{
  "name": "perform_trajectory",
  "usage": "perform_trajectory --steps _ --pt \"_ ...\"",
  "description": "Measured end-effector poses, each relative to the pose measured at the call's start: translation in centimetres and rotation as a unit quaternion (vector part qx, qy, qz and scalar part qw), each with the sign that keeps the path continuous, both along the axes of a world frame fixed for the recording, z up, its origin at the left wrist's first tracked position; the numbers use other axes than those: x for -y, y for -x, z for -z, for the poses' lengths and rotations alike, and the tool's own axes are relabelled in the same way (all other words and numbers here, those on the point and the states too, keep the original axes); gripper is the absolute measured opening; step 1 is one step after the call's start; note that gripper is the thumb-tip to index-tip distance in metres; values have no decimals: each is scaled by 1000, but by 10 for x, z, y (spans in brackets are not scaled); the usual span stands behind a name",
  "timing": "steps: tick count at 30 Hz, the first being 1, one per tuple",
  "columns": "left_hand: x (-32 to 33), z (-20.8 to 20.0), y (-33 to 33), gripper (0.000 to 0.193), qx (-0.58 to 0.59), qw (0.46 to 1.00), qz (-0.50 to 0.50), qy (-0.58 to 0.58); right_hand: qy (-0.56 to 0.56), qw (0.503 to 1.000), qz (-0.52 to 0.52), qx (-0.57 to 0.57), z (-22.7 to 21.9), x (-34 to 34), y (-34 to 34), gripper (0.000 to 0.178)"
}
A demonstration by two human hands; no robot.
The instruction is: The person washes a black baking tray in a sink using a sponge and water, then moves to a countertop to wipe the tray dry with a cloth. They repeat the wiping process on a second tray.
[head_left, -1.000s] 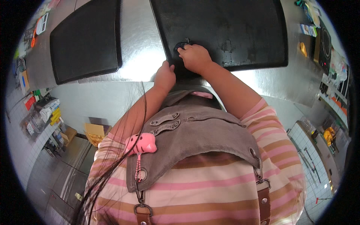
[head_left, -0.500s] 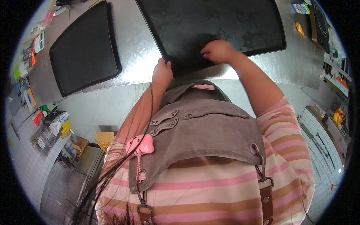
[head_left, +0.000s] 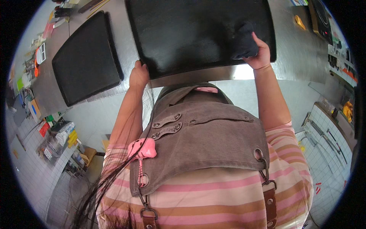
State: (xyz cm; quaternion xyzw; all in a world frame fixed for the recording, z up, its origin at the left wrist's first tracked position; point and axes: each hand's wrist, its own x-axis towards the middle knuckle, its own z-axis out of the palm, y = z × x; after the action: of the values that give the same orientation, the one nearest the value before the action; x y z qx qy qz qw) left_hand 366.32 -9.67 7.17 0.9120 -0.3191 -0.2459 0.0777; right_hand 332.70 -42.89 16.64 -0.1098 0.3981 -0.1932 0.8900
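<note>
A large black baking tray [head_left: 183,34] lies on the steel worktable in front of me, its surface shiny in places. My left hand [head_left: 139,74] grips its near left corner, with the fingers at the rim. Over the right part of the tray, my right hand [head_left: 260,54] holds a bunched dark cloth [head_left: 244,42] against the surface. The thumb and palm show at the cloth's right side, while the cloth hides the other fingers. To the left lies a second black baking tray [head_left: 87,61], which neither hand touches.
Beyond the right side of the big tray are a small yellow object [head_left: 300,22] and a black hotplate-like appliance [head_left: 321,21]. A white device [head_left: 41,53] stands at the table's left end. Shelves with packages [head_left: 57,141] stand lower left. The steel worktable's front edge [head_left: 198,78] runs close to my apron.
The big tray has turned and shifted left, its near edge now more level. My left hand moved left with its corner. My right hand moved right across it, and the dark cloth now shows.
</note>
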Motion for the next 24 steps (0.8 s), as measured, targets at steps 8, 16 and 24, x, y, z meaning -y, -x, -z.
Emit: perform_trajectory --steps 8,16,24 --pt "-30 11 -38 31 60 997 21 -38 19 971 -78 224 -40 -40 -32 38" --pt "-19 -4 -31 24 11 999 -30 -38 19 974 -89 210 -50 -46 -47 37" --pt "-12 -26 3 48 115 989 -60 77 0 996 -55 75 -40 -50 -33 34"
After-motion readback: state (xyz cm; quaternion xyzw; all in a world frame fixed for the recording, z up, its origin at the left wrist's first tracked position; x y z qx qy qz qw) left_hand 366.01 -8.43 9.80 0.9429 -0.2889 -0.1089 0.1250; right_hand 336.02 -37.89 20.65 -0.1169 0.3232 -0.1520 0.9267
